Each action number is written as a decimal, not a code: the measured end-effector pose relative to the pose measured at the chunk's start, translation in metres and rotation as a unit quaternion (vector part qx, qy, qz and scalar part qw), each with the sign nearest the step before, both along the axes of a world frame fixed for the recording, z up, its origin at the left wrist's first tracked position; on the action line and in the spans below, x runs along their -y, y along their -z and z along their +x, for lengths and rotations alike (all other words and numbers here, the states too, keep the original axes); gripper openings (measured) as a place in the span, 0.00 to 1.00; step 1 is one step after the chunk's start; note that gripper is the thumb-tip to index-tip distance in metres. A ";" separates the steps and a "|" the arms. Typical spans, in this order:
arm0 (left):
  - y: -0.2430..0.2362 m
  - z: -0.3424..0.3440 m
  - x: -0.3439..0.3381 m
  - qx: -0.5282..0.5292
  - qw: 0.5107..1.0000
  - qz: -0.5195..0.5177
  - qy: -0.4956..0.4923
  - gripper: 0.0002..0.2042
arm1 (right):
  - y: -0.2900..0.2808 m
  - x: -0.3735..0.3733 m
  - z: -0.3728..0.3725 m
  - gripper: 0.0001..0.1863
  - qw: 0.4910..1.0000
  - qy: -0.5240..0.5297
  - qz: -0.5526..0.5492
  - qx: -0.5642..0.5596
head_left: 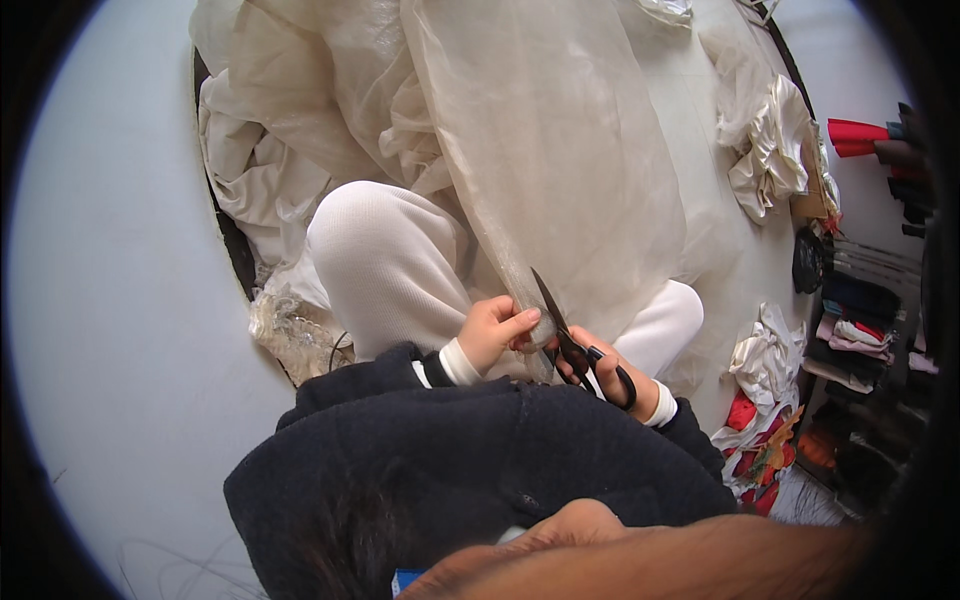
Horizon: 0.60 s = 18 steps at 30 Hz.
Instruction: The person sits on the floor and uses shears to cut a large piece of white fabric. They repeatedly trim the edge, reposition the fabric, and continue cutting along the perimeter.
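Note:
A long panel of sheer cream fabric [560, 130] runs from the top of the view down between my legs, which are in white knit trousers. My left hand [497, 327] is closed on its gathered, slightly shiny edge. Just to the right, my right hand [603, 372] grips black scissors [566, 340] by their handles, the blades pointing up along that edge. Whether the blades touch the fabric is not clear.
Piles of cream fabric [260, 160] lie at upper left, satin cloth [768, 150] at upper right. Folded garments [855, 330] and crumpled red and white cloth [760, 430] are at right. A curved dark gap edges the pale surface on the left.

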<state>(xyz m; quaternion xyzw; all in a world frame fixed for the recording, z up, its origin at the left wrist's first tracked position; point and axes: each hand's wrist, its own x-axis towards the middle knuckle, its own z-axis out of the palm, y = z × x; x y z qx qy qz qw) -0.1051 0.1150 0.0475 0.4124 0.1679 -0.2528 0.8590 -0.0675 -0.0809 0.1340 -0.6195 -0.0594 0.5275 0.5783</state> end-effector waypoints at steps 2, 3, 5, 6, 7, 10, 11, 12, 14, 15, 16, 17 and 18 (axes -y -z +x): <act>0.001 -0.002 0.003 -0.001 1.000 0.006 -0.011 0.14 | -0.005 0.000 -0.001 0.55 1.000 0.002 -0.006 -0.013; 0.001 -0.003 0.004 0.000 1.000 0.002 -0.017 0.14 | -0.008 0.000 -0.002 0.55 1.000 0.002 -0.012 -0.021; 0.000 -0.005 0.006 -0.005 1.000 0.001 -0.023 0.14 | -0.012 0.001 -0.002 0.56 0.999 -0.001 -0.020 -0.028; -0.001 -0.005 0.006 0.000 1.000 0.000 -0.021 0.13 | -0.013 0.001 -0.002 0.57 0.999 -0.003 -0.021 -0.026; -0.001 -0.005 0.006 0.006 1.000 -0.001 -0.019 0.13 | -0.014 0.001 -0.003 0.57 0.999 -0.005 -0.023 -0.025; -0.002 -0.005 0.005 0.012 1.000 0.004 -0.018 0.12 | -0.013 0.001 -0.004 0.54 1.000 0.001 0.000 -0.025; -0.003 -0.005 0.005 0.013 1.000 0.007 -0.018 0.12 | -0.012 0.001 -0.004 0.54 1.000 0.001 0.002 -0.026; -0.003 -0.005 0.005 0.011 1.000 0.005 -0.022 0.11 | -0.012 0.001 -0.004 0.54 1.000 0.001 0.004 -0.027; -0.002 -0.006 0.006 0.013 0.999 -0.001 -0.034 0.11 | -0.011 0.001 -0.005 0.54 0.999 0.003 0.003 -0.033; -0.002 -0.007 0.007 0.006 0.999 0.002 -0.032 0.11 | -0.012 0.001 -0.006 0.54 0.999 0.007 0.001 -0.039; -0.001 -0.008 0.007 0.004 0.999 0.003 -0.033 0.11 | -0.013 0.001 -0.006 0.54 0.999 0.010 -0.001 -0.042; 0.000 -0.008 0.008 0.002 0.999 0.004 -0.033 0.11 | -0.013 0.001 -0.007 0.54 0.999 0.011 -0.006 -0.047; 0.000 -0.009 0.008 -0.006 0.999 -0.006 -0.037 0.11 | -0.014 0.001 -0.008 0.54 0.999 0.013 -0.009 -0.049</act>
